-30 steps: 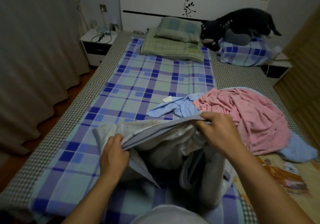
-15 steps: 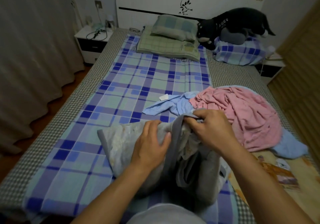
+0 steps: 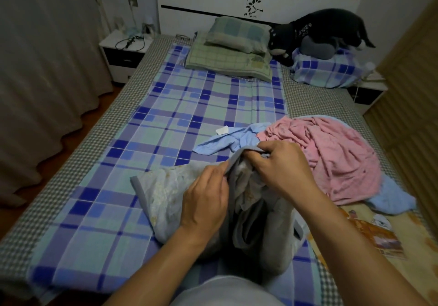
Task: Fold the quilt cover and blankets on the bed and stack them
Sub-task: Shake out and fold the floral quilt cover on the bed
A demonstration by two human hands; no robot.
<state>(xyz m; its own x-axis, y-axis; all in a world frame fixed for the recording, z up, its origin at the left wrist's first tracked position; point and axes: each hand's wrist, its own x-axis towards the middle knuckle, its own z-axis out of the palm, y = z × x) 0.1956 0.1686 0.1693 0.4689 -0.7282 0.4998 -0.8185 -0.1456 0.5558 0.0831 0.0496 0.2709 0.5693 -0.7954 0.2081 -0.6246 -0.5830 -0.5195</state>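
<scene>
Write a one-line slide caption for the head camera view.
Both hands, left and right, grip the grey quilt cover on the plaid bed, beside a crumpled pink blanket.

In the lower middle of the frame, your grey quilt cover with its faded yellowish print lies bunched on the blue plaid sheet, its grey border edge lifted into a ridge at center while the rest sags in dark folds toward the bottom. To the right of center, the pink blanket sits crumpled in a loose mound, and the light blue blanket pokes out at its left and lower right.
</scene>
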